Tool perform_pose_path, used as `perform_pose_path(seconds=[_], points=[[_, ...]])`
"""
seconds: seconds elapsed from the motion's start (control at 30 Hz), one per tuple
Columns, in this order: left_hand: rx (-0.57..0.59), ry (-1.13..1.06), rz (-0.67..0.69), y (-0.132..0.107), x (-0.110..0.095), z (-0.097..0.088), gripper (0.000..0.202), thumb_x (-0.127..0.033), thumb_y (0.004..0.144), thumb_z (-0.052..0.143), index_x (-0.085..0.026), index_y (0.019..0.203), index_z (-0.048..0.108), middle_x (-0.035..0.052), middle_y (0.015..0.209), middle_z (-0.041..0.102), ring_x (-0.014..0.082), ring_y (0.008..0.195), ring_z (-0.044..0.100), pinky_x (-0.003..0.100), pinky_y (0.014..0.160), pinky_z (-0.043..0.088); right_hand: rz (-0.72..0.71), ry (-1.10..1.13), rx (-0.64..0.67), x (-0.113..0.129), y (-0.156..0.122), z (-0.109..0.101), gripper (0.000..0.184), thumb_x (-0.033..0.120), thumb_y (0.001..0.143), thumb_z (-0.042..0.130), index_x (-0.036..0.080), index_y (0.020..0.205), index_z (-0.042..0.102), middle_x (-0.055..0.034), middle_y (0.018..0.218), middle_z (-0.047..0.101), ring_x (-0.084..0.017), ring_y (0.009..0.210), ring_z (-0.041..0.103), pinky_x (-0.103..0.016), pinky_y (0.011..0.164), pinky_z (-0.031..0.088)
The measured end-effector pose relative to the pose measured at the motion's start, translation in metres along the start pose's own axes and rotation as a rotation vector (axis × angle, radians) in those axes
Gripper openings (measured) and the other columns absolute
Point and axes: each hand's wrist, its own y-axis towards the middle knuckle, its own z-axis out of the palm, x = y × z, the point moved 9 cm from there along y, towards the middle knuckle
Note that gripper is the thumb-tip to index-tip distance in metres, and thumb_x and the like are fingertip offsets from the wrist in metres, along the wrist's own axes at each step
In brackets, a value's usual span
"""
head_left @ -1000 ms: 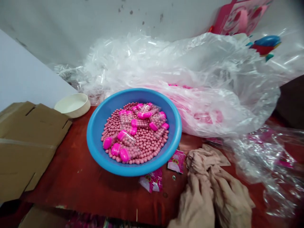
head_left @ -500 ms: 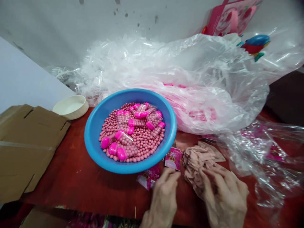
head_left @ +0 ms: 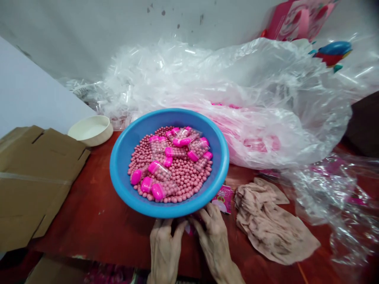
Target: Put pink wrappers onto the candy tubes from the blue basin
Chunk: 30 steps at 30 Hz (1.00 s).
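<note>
Both my hands sit at the near rim of a blue plastic basin (head_left: 124, 189), fingers curled just below it. The basin is filled with pink round beads (head_left: 185, 175) and several clear bottles with magenta caps (head_left: 159, 171). Between my left hand (head_left: 164, 250) and my right hand (head_left: 213, 244), a pink sachet (head_left: 189, 229) is mostly hidden, and I cannot tell if either hand grips it. Another pink sachet (head_left: 223, 199) lies beyond my right fingers, its edge under the basin. To the right, a crumpled beige cloth (head_left: 269, 225) lies apart from my hands.
The basin stands on a red tabletop (head_left: 89, 221). Flattened cardboard (head_left: 35, 181) lies at left, with a cream bowl (head_left: 91, 130) behind it. A large clear plastic bag (head_left: 266, 102) fills the back, and loose plastic (head_left: 331, 197) lies at right.
Both hands have moved left, off the cloth, to the basin's near rim. The cloth now lies spread out. The sachet near the rim is now mostly covered by my hands.
</note>
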Motion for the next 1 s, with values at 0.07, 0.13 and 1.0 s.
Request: perform_pose_path(seconds=[0.07, 0.13, 1.0], points=[[0.041, -0.083, -0.026, 0.002, -0.001, 0.005, 0.021, -0.025, 0.067, 0.071, -0.024, 0.087, 0.077, 0.0102, 0.094, 0.074, 0.0338, 0.095, 0.062, 0.051, 0.092, 0.043, 0.006, 0.068, -0.008, 0.0, 0.0, -0.004, 0.018, 0.013, 0.085, 0.051, 0.022, 0.083, 0.066, -0.0045, 0.084, 0.064, -0.021, 0.08, 0.058, -0.033, 0.068, 0.052], [0.088, -0.194, -0.05, 0.003, -0.003, 0.009, 0.014, -0.022, 0.066, 0.07, -0.026, 0.077, 0.077, 0.0057, 0.086, 0.076, 0.0288, 0.085, 0.066, 0.044, 0.087, 0.048, 0.008, 0.133, -0.009, 0.0, 0.0, -0.007, 0.017, 0.014, 0.083, 0.053, 0.024, 0.08, 0.067, -0.0032, 0.081, 0.064, -0.02, 0.079, 0.059, -0.034, 0.069, 0.052], [0.103, -1.147, -0.521, -0.044, -0.008, 0.032, 0.021, -0.022, 0.043, 0.088, -0.017, 0.057, 0.073, -0.0011, 0.055, 0.064, 0.0094, 0.053, 0.055, 0.019, 0.056, 0.046, -0.038, 0.42, 0.198, 0.035, -0.019, -0.031, 0.025, 0.023, 0.094, 0.04, 0.021, 0.077, 0.058, -0.0007, 0.064, 0.057, -0.013, 0.059, 0.056, -0.021, 0.058, 0.048]])
